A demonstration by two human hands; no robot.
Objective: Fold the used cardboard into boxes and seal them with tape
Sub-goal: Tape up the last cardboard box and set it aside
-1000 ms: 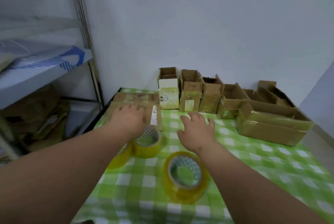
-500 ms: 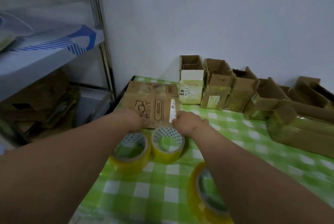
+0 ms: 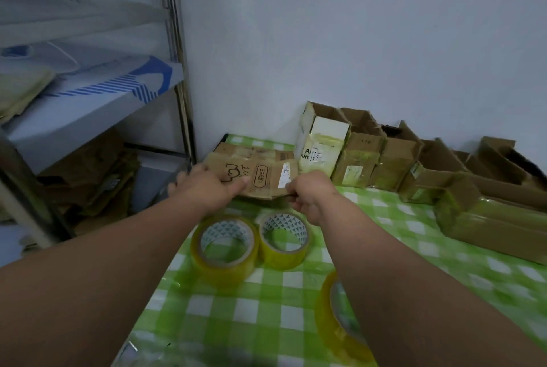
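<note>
Both hands (image 3: 207,186) (image 3: 310,196) have now pinched the card (image 3: 260,177)'s near edge; light, floppy, best lifted by its corners.

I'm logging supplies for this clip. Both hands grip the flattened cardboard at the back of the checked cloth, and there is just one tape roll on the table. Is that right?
Not quite. The head view shows three tape rolls, not one: two side by side near the wrists and a third partly behind the right forearm. The rest holds: left hand and right hand grip the flattened cardboard.
</note>
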